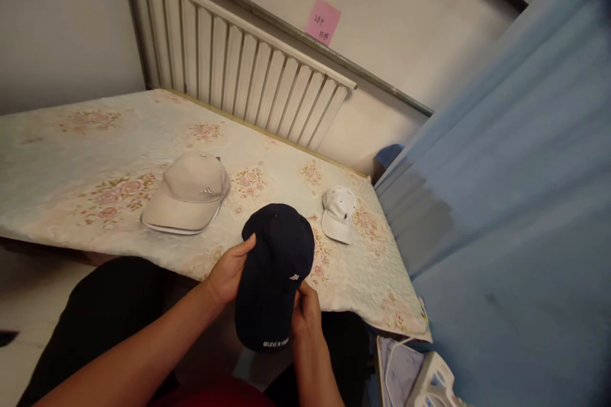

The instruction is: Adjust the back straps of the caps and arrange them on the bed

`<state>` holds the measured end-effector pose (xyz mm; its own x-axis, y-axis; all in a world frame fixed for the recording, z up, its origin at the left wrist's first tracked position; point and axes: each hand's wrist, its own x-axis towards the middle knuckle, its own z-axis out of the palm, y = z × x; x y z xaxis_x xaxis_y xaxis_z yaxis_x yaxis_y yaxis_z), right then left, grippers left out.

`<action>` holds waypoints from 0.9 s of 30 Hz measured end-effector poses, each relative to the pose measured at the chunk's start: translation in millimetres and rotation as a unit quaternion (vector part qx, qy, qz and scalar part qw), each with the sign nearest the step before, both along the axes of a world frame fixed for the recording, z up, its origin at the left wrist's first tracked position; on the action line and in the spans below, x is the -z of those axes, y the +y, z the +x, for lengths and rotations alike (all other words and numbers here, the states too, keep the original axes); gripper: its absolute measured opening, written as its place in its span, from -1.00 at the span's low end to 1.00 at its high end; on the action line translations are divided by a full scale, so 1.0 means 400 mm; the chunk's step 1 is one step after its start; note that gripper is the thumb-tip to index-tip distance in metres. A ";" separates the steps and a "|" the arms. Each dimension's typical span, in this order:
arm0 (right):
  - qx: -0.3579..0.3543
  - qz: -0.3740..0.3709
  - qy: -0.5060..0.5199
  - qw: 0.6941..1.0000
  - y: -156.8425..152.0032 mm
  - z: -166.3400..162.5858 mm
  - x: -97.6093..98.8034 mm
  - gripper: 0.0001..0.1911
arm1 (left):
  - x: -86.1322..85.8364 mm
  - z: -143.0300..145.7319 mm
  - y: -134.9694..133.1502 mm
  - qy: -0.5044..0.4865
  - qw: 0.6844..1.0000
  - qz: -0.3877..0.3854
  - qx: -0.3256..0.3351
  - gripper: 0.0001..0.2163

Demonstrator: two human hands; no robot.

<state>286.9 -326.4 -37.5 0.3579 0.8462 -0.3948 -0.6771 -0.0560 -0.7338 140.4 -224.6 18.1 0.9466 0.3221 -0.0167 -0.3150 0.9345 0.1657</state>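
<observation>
A dark navy cap (274, 267) with small white lettering on its brim is held in front of me at the table's near edge. My left hand (228, 272) grips its left side, thumb on the crown. My right hand (305, 313) pinches the right side of the brim. A beige cap (188, 194) lies on the flowered tablecloth (71, 165) to the left. A smaller white cap (338, 213) lies to the right of the navy one.
A white radiator (238, 63) stands against the wall behind the table, with a pink note (323, 21) above it. A blue curtain (515, 191) hangs on the right. A white and blue object (429, 381) sits at the lower right. My dark-clothed legs are below.
</observation>
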 end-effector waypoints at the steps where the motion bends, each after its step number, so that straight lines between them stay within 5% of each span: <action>1: 0.003 0.000 -0.002 1.000 0.000 0.003 0.004 -0.89 | 0.004 0.002 -0.006 0.009 1.000 -0.002 0.000 -0.51; 16: 0.029 0.017 0.016 0.999 -0.008 0.019 0.039 -0.88 | 0.003 0.022 -0.015 0.067 0.998 -0.002 0.003 -0.52; 27: 0.011 0.010 0.037 0.999 -0.014 0.012 0.017 -0.76 | 0.017 0.014 -0.008 0.072 0.997 0.023 -0.016 -0.57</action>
<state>291.9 -331.9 -44.3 0.3465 0.8464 -0.4045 -0.7305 -0.0271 -0.6824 146.1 -227.8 11.5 0.9249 0.3552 -0.1354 -0.3143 0.9149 0.2532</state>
